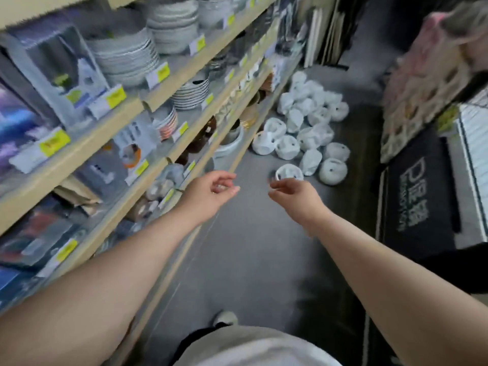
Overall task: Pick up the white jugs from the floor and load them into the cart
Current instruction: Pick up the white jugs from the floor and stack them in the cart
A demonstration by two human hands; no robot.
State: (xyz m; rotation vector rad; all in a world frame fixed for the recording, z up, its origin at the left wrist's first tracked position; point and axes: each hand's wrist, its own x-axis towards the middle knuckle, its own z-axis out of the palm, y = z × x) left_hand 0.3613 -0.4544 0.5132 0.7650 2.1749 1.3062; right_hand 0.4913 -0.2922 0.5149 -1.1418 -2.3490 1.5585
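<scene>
Several white jugs (306,122) lie in a heap on the dark floor ahead, beside the bottom shelf. The nearest jug (289,173) lies just beyond my right hand (293,192), which is stretched forward with fingers loosely curled and holds nothing. My left hand (214,187) reaches forward at the same height, close to the shelf edge, fingers relaxed and empty. Neither hand touches a jug. No cart can be made out in this view.
Wooden shelves (169,72) with stacked plates, bowls and boxed goods run along the left. A dark doormat (414,196) and boxed goods stand on the right. Another person (464,25) is at the top right. The grey floor (245,260) stretches between.
</scene>
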